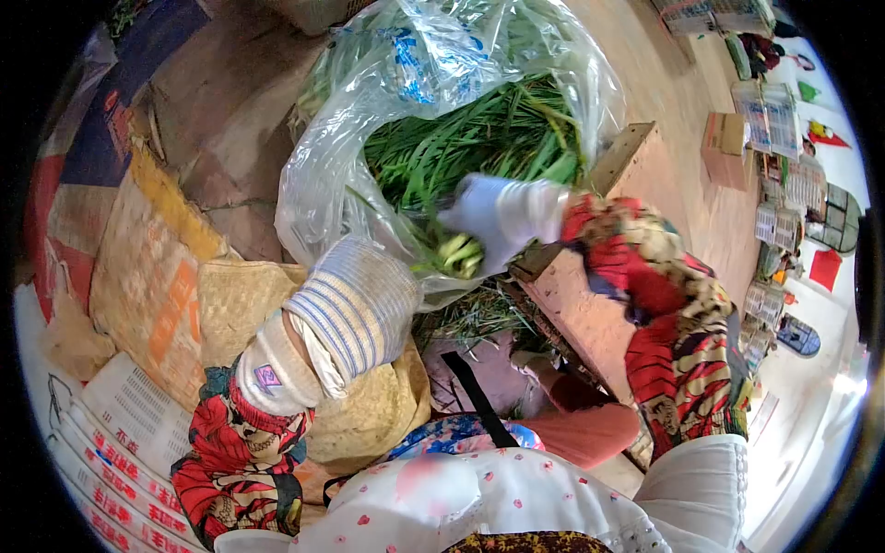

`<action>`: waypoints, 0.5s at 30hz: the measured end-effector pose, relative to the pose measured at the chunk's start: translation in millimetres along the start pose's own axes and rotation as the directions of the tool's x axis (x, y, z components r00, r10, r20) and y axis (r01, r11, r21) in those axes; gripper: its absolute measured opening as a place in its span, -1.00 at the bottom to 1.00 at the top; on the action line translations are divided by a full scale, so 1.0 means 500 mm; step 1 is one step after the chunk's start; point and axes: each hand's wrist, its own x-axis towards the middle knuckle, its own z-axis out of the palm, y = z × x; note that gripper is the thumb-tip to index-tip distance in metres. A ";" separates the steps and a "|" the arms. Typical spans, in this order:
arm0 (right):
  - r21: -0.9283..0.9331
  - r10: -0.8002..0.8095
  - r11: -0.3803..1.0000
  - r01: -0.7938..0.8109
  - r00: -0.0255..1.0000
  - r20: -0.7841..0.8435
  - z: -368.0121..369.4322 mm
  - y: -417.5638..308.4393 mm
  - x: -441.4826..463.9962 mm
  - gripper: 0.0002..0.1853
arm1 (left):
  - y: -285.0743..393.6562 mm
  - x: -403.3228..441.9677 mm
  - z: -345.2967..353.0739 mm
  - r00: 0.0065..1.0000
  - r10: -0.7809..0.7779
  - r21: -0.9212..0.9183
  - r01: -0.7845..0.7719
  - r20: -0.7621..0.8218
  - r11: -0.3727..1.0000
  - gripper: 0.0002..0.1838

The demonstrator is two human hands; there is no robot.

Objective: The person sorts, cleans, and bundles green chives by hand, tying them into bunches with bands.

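Note:
My right hand (507,217), in a pale glove and smeared by motion, is at the near opening of a clear plastic bag (318,189). Its fingers curl around a bunch of green stalks (458,256), whose pale cut ends face me. Long leafy greens (470,143) fill the bag beyond. My left hand (355,300) wears a striped knit glove and sits beside the bag's near left edge. The back of that hand faces me, so its fingertips are hidden, and I cannot make out whether it grips the plastic.
A wooden board or bench (599,323) stands right of the bag. Loose green scraps (479,323) lie below the bag. Tan sacking (369,415) lies under my left arm, with printed white sacks (129,442) at lower left. A cardboard box (725,147) stands at far right.

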 end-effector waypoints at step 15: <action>0.346 0.284 0.865 0.363 0.214 -0.935 -0.144 0.108 -0.384 -0.54 | -0.002 0.060 -0.010 0.996 0.037 -0.430 -0.070 -0.084 0.900 -0.70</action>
